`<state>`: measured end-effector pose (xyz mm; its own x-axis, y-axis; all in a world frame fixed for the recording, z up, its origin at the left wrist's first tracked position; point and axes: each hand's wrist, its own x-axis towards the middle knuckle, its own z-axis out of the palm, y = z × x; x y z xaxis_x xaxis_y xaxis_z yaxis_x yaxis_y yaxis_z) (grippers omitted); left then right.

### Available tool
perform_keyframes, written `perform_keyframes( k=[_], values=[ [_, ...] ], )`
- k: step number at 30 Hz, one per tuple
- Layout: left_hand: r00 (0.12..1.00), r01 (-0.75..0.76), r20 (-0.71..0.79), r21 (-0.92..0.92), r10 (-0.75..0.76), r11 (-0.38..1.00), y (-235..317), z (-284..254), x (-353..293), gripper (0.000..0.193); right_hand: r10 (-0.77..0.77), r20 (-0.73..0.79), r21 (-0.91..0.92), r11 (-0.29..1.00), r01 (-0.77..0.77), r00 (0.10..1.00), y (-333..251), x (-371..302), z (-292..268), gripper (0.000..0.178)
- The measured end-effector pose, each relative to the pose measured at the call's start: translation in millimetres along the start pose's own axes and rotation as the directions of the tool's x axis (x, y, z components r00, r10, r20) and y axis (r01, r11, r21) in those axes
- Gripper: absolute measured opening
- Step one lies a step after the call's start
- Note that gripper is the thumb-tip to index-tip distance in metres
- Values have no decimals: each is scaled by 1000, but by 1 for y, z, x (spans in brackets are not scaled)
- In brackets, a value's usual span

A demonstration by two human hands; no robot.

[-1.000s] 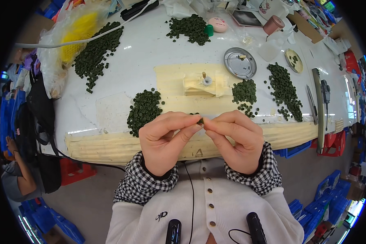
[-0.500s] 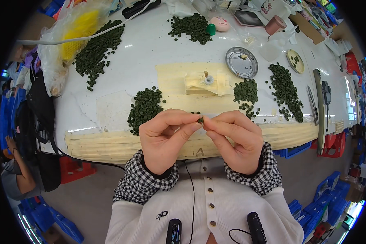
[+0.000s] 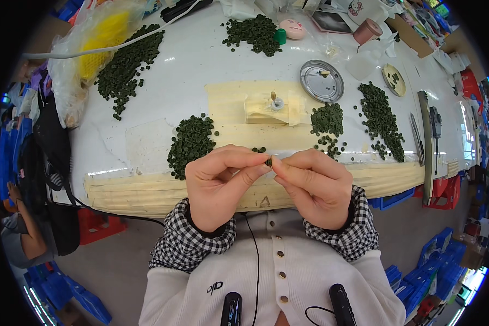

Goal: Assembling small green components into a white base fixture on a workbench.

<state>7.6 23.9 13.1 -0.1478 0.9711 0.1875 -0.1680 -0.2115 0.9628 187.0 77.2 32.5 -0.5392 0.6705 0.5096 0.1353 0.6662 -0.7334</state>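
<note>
Close to the table's front edge, my left hand (image 3: 217, 187) and my right hand (image 3: 323, 190) meet fingertip to fingertip. Both are closed in a pinch on one small dark green round piece (image 3: 268, 162), mostly hidden by the fingers. A few similar loose pieces (image 3: 259, 149) lie just beyond the fingertips. Left of my left hand is a pile of dark green ring-like pieces (image 3: 191, 145); a smaller pile (image 3: 327, 119) lies beyond my right hand. Between these piles sits a block wrapped in cream tape (image 3: 261, 116), with a small upright peg and a whitish cup-like part on it.
More green piles lie at the far left (image 3: 126, 70), far middle (image 3: 252, 35) and right (image 3: 383, 119). A round metal dish (image 3: 304, 89), tweezers (image 3: 416, 136), a thread spool (image 3: 367, 31) and a white cable (image 3: 92, 54) are about. At far left, another person's arm (image 3: 32, 228) shows.
Both hands keep the same pinch on the small green piece. The right fingers have shifted slightly, and the whole view has moved a little.
</note>
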Motion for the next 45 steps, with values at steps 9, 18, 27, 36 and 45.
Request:
perform_keyframes(
  k=[9, 18, 27, 36, 45],
  values=[
    [999, 30, -27, -59, -31, 998, -3, -1, -3, 18, 29, -32, 46, 999, -28, 999, -2, 2, 3, 31],
    [1000, 0, 9, -39, 1, 999, -1, 0, -1, 19, 103, -87, 59, 993, -98, 991, -1, 5, 1, 23],
    [999, 39, 15, -43, -39, 998, 2, -1, -2, 18, 85, -86, 54, 995, -80, 993, -2, 10, 3, 21],
    [997, 71, 6, -81, -71, 994, 2, -1, -2, 17, 25, -84, -19, 999, -26, 996, -2, 9, 3, 26],
    [989, 87, -108, -141, -103, 986, 2, 1, -2, 14, -43, -187, -357, 934, -27, 981, 3, 53, -17, 26]
  ],
)
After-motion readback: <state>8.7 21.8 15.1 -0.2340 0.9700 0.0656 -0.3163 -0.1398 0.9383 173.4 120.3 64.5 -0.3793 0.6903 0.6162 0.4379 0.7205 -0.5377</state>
